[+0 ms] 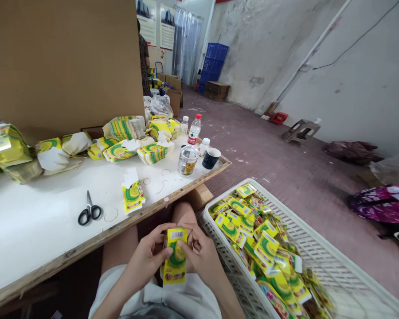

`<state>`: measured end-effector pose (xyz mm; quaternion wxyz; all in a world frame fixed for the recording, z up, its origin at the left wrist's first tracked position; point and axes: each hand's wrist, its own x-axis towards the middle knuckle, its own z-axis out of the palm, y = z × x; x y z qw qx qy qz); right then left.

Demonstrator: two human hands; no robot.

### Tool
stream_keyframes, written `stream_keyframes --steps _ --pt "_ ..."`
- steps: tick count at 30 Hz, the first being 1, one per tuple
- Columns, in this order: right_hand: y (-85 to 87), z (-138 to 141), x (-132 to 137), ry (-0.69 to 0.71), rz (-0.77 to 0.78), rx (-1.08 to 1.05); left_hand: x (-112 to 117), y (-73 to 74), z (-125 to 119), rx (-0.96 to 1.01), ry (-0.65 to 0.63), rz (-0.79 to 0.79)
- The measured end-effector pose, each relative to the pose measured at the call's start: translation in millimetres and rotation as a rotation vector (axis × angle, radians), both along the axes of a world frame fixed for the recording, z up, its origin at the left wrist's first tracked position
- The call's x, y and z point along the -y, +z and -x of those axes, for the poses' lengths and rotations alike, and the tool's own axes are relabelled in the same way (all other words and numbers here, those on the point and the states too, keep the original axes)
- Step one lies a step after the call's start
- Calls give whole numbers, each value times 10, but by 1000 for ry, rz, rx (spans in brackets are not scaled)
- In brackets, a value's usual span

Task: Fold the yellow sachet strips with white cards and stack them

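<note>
Over my lap I hold a small yellow and green printed carton, its barcode end pointing away from me. My left hand grips its left side, thumb on the front. Gripping the upper right side is my right hand, with its thumb pressed on the printed face. Fingers behind the carton are hidden. On the white table ahead lies a flat carton with a white flap. To my right, a white plastic basket holds many yellow cartons.
Black-handled scissors and loose rubber bands lie on the table. Stacks of flat cartons line its back. A water bottle, a clear tub and a dark mug stand near the right corner. A person stands behind.
</note>
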<state>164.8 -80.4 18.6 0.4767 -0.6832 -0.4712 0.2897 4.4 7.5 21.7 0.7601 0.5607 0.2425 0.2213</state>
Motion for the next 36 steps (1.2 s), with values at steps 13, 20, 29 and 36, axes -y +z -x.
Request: stream_keyframes --steps 13,20,29,36 --pt "-259 -642 204 -917 -630 -622 -931 -174 102 -688 733 -747" --pt "-442 -286 21 -729 -356 -824 -1379 -322 433 -958 751 -697" --pt "-4 232 -77 -371 -353 -76 -646 85 296 -648 594 -743" --pt "107 360 -99 -148 -309 141 47 137 30 -277 164 -574"
